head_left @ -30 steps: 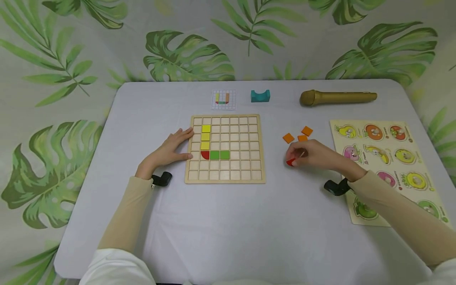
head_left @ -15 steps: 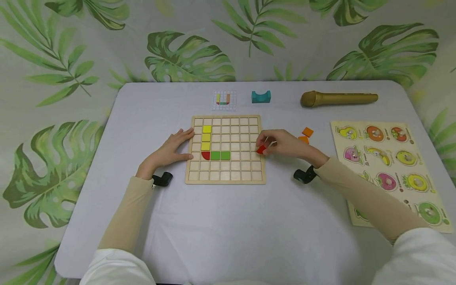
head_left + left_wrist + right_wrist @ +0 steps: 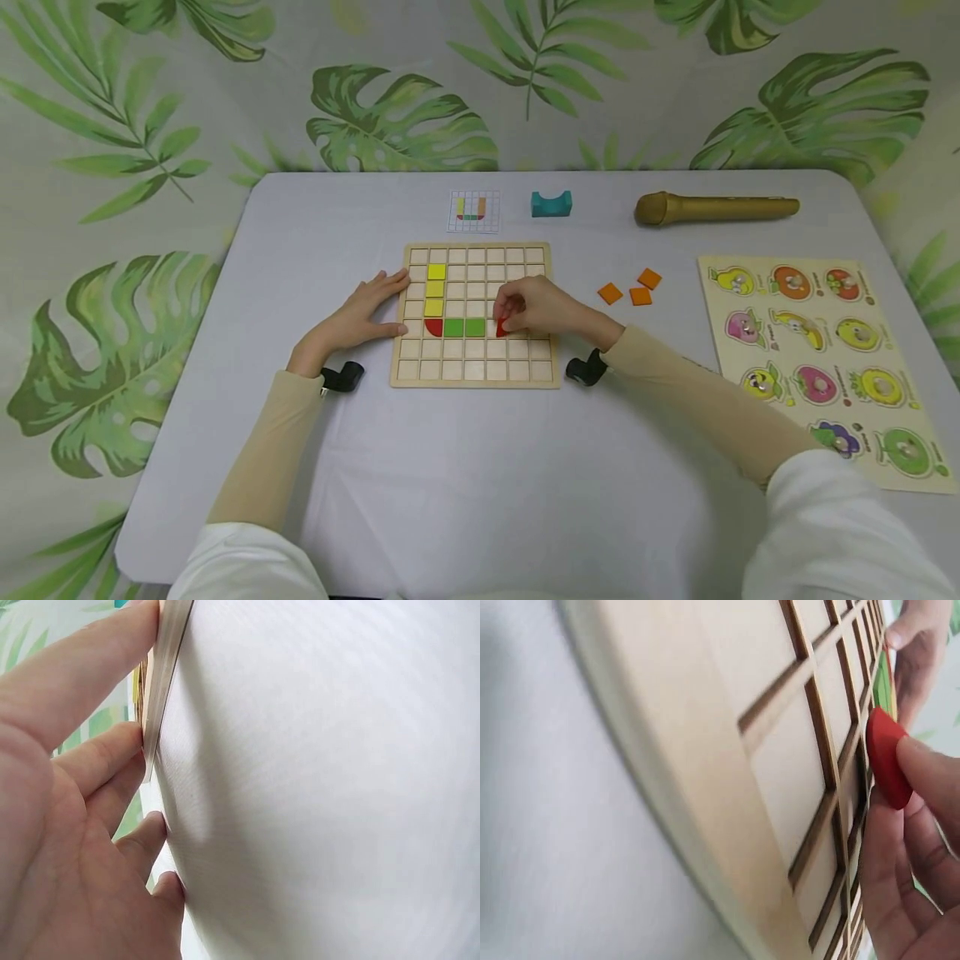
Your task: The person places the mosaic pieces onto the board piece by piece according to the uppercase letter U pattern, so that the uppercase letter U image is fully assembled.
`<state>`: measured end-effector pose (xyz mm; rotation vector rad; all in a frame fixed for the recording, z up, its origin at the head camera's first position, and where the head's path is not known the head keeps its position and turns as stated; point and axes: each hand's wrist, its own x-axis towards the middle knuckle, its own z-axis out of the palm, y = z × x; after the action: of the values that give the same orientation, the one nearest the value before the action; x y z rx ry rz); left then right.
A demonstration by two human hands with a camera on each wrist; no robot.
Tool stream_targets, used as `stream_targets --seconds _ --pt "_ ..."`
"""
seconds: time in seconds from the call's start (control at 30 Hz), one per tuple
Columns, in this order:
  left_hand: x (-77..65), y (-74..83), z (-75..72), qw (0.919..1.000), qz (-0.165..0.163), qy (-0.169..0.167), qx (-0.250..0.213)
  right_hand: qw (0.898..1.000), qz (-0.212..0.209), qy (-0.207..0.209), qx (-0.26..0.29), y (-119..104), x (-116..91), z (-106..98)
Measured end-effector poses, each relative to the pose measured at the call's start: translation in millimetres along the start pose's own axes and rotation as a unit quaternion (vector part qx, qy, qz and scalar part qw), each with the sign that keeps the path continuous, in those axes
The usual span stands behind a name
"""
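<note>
Right hand [image 3: 534,302] pinches one red piece [image 3: 889,757] between thumb and fingers, tilted over the grid board [image 3: 475,383], just right of the green squares [image 3: 453,327]; whether its edge touches the wood I cannot tell from my station. Left hand [image 3: 358,315] lies spread, thumb and a fingertip against the board's left rim.

I judge the step in hand to be setting the near-right corner of a U, as drawn on the card [image 3: 474,212]. By my reading, the next move calls for levelling the piece, turning its rounded corner near and right, and pressing it into the cell beside the green.

Count, from the board outward. Seated: three yellow squares [image 3: 435,289] in a column, one red tile [image 3: 433,327] at its near end, two green squares to the right of that. Loose on the white table [image 3: 450,500], right of the board: three orange squares [image 3: 641,296]. Far side: one card, one teal block [image 3: 551,205], one gold microphone [image 3: 716,209]. Far right: one fruit puzzle board [image 3: 828,350], partly under the right sleeve [image 3: 697,392].
</note>
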<state>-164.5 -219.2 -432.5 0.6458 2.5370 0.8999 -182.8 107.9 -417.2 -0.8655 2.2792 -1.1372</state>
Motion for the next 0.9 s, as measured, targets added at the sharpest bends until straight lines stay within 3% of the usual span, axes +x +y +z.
stream_targets --seconds 0.4,0.9 --pt "0.5 -0.8 0.5 1.0000 0.001 0.002 0.001 0.996 0.006 0.020 -0.084 -9 10 14" --pt "-0.2 -1.9 0.3 0.9999 0.013 0.006 -0.003 0.995 0.011 0.033 -0.095 -14 9 16"
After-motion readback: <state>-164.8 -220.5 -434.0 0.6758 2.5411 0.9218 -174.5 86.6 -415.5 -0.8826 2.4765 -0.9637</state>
